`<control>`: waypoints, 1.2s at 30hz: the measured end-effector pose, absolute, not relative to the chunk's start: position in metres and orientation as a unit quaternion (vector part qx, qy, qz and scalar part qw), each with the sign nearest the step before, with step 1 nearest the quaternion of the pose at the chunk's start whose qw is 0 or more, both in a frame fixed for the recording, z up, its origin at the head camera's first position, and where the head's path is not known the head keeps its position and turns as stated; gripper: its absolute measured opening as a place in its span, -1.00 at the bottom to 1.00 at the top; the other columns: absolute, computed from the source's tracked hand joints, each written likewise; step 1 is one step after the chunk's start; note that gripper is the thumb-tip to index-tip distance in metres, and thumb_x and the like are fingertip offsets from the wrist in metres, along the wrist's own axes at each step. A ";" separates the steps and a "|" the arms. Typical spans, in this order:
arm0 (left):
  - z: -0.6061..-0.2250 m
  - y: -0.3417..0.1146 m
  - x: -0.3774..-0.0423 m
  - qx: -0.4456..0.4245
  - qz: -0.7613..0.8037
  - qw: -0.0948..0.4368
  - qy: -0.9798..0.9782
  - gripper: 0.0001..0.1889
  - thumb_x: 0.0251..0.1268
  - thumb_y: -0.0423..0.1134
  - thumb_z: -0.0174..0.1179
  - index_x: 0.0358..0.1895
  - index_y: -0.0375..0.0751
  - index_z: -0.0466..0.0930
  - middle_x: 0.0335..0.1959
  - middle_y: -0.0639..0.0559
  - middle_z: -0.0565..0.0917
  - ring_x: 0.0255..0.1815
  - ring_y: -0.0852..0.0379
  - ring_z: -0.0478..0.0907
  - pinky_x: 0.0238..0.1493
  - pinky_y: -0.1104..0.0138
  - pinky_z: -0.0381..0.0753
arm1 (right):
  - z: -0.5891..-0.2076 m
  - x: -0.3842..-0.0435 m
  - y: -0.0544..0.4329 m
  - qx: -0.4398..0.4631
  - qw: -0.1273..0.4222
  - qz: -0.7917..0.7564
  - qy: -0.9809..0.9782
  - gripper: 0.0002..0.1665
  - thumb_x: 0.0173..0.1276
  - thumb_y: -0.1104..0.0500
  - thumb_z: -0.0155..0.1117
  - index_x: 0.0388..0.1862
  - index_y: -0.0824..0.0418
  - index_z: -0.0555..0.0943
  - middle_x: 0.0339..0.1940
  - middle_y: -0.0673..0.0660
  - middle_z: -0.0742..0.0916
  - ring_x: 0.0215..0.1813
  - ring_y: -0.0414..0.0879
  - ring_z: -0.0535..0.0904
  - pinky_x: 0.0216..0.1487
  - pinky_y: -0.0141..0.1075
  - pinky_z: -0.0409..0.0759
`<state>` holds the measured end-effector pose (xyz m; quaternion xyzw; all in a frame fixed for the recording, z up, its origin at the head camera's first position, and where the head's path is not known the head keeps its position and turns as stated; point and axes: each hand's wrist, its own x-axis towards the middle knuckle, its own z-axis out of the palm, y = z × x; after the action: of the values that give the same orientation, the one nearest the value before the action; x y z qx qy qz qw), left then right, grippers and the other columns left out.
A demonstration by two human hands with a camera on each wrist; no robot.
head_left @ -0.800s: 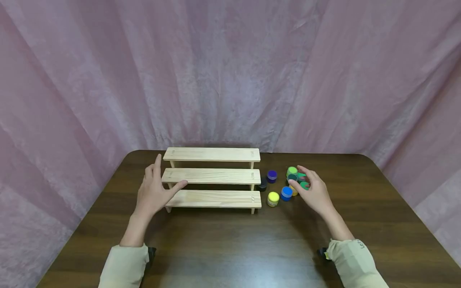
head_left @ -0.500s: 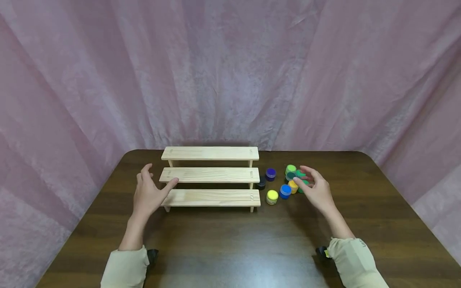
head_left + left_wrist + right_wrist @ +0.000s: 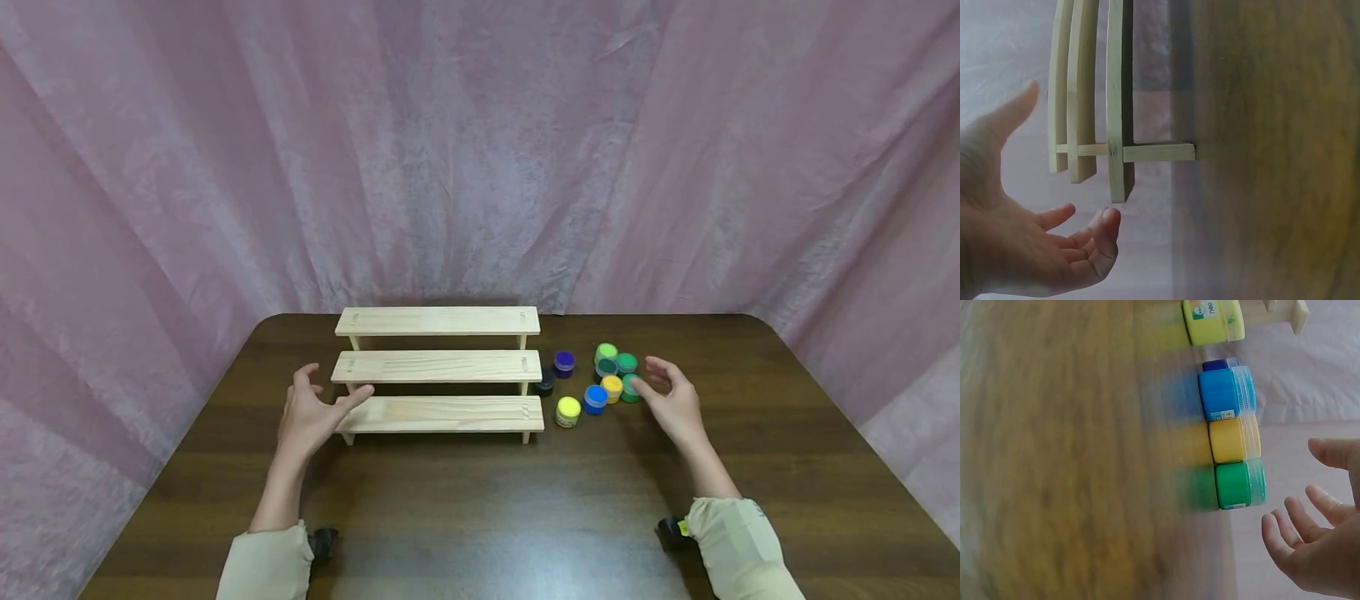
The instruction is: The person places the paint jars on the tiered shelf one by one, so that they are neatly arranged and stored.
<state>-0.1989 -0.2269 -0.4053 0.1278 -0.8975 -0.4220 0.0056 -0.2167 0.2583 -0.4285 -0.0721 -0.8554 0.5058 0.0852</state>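
A three-tier wooden stand point(image 3: 437, 367) of pale planks is at the left of the table. My left hand point(image 3: 307, 421) hovers by its left end, thumb spread and fingers loosely bent, holding nothing. In the left wrist view the fingertips are just below the front plank's end point(image 3: 1120, 125). Small paint jars cluster right of the stand: yellow point(image 3: 567, 412), blue point(image 3: 596, 400), orange-yellow point(image 3: 612, 389) and green point(image 3: 630, 389) are nearest. Beside the green jar is my right hand point(image 3: 677, 412), relaxed and without anything in it; its thumb tip overlaps that jar's edge in the head view.
Behind those jars stand light green point(image 3: 606, 352), dark teal point(image 3: 604, 370) and another green jar point(image 3: 626, 363). A purple jar point(image 3: 564, 364) and a black jar point(image 3: 545, 383) are close to the stand's right end. A pink curtain point(image 3: 480, 167) hangs behind the brown table point(image 3: 480, 508).
My right hand has drawn back to the right, uncovering the green jars. My left hand has shifted slightly left and lower, its raised fingers now bent. Stand and jars keep their places.
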 end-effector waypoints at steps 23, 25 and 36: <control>-0.424 -0.235 -0.204 0.073 -0.513 -0.087 -0.851 -0.11 0.15 -0.28 0.37 0.42 -0.48 -0.01 0.08 -0.41 0.43 -0.18 -0.01 0.48 -0.27 0.34 0.45 | -0.451 -0.227 0.268 -0.083 -0.056 0.530 -0.842 -0.18 0.46 0.11 0.16 0.55 0.31 0.06 0.50 0.41 0.26 0.50 0.29 0.19 0.45 0.07 0.29; -0.424 -0.234 -0.205 0.073 -0.518 -0.086 -0.848 -0.14 0.14 -0.29 0.37 0.41 -0.47 0.03 -0.03 -0.32 0.48 -0.30 0.08 0.43 -0.35 0.36 0.40 | -0.453 -0.228 0.267 -0.087 -0.053 0.526 -0.844 -0.23 0.46 0.12 0.16 0.54 0.27 0.12 0.48 0.39 0.30 0.49 0.27 0.22 0.44 0.04 0.32; -0.424 -0.235 -0.207 0.086 -0.518 -0.097 -0.845 -0.10 0.15 -0.26 0.37 0.42 -0.55 0.00 -0.02 -0.29 0.45 -0.33 0.14 0.41 -0.37 0.35 0.41 | -0.454 -0.231 0.269 -0.100 -0.033 0.500 -0.860 -0.29 0.44 0.06 0.19 0.49 0.21 0.26 0.44 0.34 0.41 0.45 0.21 0.33 0.29 -0.15 0.45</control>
<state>-0.2074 -0.2348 -0.4237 0.0857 -0.8454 -0.5182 -0.0971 -0.2310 0.2685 -0.4539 -0.1004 -0.8597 0.4997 -0.0328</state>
